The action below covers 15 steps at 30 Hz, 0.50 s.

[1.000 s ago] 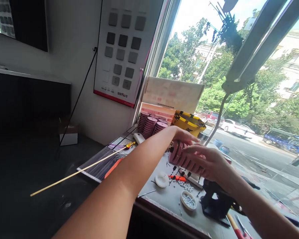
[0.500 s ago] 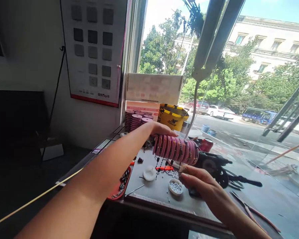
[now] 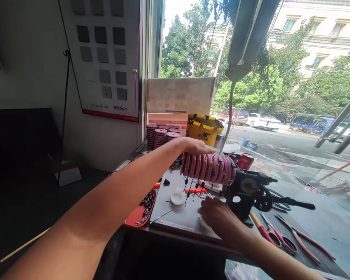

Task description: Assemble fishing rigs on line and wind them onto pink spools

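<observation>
A row of pink spools sits lengthwise on a black hand-cranked winder, with dark beaded strands hanging below. My left hand lies over the top of the spools at their left end. Its thumb is stretched out; the other fingers are mostly hidden behind the roll. In front of the spools, my right hand reaches down with its fingers bent together, over the spot of a small white bead dish that it almost covers. Anything between those fingertips is hidden. Loose white beads lie just beyond, beside an orange tool.
A red tray of dark beads and a white round lid lie left. Scissors and pliers lie right. Behind stand stacked spools, a yellow basket and a red can near the window.
My right hand has moved down from near the spools to the white bead dish, covering it. My left hand stays on the spools. The view has shifted, bringing the scissors into sight.
</observation>
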Available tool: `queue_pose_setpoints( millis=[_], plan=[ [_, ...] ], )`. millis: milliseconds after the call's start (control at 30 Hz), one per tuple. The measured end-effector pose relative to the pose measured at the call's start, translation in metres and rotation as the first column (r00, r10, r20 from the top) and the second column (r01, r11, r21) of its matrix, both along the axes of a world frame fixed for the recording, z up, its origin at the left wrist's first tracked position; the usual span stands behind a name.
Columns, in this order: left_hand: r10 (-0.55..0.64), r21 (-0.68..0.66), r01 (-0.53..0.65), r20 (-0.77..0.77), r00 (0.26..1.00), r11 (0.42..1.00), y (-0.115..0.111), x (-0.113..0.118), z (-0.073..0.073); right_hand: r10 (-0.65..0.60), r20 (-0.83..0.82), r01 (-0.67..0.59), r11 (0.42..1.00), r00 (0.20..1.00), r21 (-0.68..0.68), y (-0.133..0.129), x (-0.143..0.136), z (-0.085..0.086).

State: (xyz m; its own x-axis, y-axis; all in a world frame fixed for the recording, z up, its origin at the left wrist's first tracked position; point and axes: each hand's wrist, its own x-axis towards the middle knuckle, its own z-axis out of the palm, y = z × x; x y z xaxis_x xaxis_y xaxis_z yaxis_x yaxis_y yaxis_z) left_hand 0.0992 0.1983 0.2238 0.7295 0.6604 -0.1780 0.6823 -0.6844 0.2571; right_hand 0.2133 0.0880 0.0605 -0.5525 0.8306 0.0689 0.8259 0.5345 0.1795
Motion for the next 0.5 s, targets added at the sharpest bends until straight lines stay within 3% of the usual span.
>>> queue_pose_setpoints(
  millis=[300,500],
  plan=[
    [-0.034,0.057,0.037,-0.054,0.998,0.998,-0.007,0.005,-0.003,-0.128,0.080,0.123,0.990,0.989,0.067,0.036,-0.013,-0.009],
    [-0.050,0.065,0.055,-0.065,0.997,0.996,-0.009,0.002,-0.001,-0.115,0.158,0.110,0.993,0.981,0.039,0.033,-0.026,-0.007]
  ],
)
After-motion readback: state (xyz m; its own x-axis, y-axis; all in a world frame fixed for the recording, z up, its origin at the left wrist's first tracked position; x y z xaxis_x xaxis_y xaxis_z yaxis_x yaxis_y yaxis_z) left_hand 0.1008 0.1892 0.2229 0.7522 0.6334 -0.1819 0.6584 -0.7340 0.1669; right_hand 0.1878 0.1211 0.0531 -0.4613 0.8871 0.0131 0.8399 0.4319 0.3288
